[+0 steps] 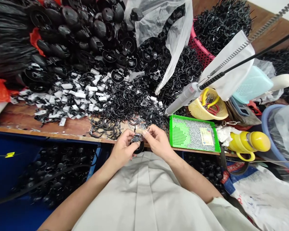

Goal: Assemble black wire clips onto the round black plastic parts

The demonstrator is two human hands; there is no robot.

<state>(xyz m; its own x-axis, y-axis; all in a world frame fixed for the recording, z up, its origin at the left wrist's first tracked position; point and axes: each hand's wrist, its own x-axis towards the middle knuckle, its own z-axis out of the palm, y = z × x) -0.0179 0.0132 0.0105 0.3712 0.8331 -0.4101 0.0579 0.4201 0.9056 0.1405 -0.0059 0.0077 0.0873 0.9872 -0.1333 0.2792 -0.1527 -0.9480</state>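
Note:
At the bench's front edge, my left hand (124,147) is closed on a round black plastic part (140,148) with small fittings on its upper side. My right hand (156,140) is beside it, thumb and forefinger pinched together over the part's far side. Whatever sits in that pinch is too small to make out. Just beyond both hands lie a heap of thin black plastic pieces (125,102) and, to its left, a pile of white and black clips (79,93).
A grey electric screwdriver (183,98) hangs from a coiled cord on the right. Below it sits a green tray (195,133) of small screws, beside a yellow bottle (249,141). Black domed housings (96,25) are heaped at the back. A blue bin (38,205) stands below left.

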